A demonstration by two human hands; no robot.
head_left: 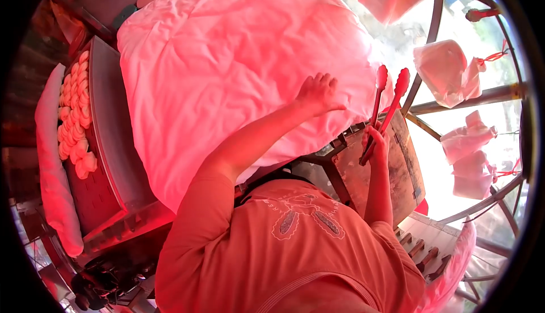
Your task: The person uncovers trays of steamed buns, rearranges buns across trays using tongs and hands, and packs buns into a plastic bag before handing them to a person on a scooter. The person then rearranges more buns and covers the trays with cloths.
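A large white cloth (227, 57), tinted pink by the light, lies wrinkled over a broad surface in front of me. Over its right part, my left hand (319, 94) is held with the fingers apart and nothing in it. My right hand (376, 143) is wrapped round a pair of tongs (387, 106) beside the cloth's right edge. The tongs point up and away from me, their two scalloped tips a little apart with nothing between them. Whether my left hand touches the cloth I cannot tell.
Twisted pieces of dough (74, 114) lie in a tray at the left, beside a rolled cloth (54, 160). A worn wooden box (392, 171) stands below my right hand. Plastic bags (445, 72) hang on a metal frame at the right.
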